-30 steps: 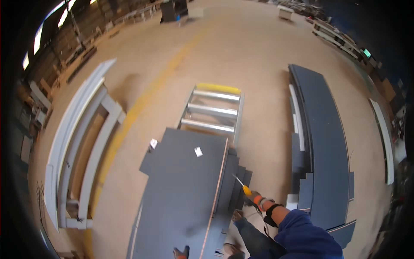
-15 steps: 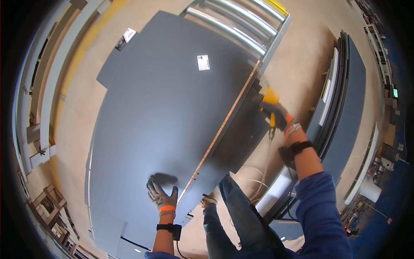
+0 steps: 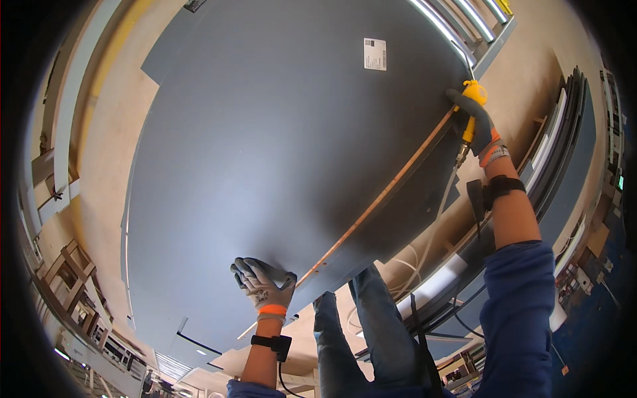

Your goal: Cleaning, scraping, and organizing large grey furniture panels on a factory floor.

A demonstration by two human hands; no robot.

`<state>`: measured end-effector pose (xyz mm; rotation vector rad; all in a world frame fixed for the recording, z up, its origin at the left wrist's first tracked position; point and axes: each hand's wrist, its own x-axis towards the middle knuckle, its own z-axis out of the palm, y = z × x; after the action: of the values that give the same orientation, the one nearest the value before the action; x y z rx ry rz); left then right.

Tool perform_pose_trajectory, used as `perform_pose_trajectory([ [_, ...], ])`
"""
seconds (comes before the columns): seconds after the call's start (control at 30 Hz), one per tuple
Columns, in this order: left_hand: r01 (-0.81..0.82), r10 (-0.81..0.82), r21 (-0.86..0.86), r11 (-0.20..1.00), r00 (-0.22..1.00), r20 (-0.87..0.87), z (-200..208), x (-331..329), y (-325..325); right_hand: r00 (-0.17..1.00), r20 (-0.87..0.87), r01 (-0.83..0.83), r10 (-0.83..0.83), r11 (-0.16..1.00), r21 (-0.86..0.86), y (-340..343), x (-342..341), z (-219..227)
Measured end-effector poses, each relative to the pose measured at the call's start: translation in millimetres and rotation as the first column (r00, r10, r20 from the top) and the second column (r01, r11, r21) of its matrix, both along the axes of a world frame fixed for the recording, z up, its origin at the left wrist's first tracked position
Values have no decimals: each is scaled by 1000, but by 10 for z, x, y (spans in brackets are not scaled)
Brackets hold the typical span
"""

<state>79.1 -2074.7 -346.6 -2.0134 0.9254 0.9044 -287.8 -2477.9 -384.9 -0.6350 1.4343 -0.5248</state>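
Observation:
A large dark grey sheet panel lies before me with a white label near its far side. Along its right side runs a thin copper-coloured strip. In a grey glove with an orange cuff, my left hand rests on the panel beside the strip's near end, fingers extended and thumb apart. My right hand, gloved in dark grey, grips a yellow air blow gun at the strip's far end. The gun's thin nozzle points away from me, and a pale air hose trails from its handle.
Metal rollers carry on beyond the panel's far right corner. More long panels lean in a stack at the right. Wooden frames stand at the lower left. The hose loops near my legs.
My right hand has moved the air blow gun farther away along the strip. My left hand stays on the panel, while the whole view has shifted.

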Motion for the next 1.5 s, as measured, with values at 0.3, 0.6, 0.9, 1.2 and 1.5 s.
perform_pose_trajectory([
  [0.3, -23, 26, 64, 998, 999, -43, -145, -73, 69, 995, -101, 25, -23, 999, 26, 172, -83, -19],
  [0.6, 118, -150, -445, 888, 988, -38, 259, -476, 541, 984, -154, 95, -86, 994, 54, 595, -37, 686],
  [0.9, 158, -201, -732, 663, 979, 29, 978, -418, 1036, 981, -111, 162, -160, 987, 13, 1090, -31, 1576],
  [1.2, 140, -287, -689, 711, 952, -102, 2459, -155, 867, 964, 254, 121, -75, 977, -174, 1070, -258, 2826],
  [1.5, -350, 198, -440, 827, 914, -355, 4564, 892, -126, 988, 39, -121, 147, 918, -378, 1473, -121, 3912],
])
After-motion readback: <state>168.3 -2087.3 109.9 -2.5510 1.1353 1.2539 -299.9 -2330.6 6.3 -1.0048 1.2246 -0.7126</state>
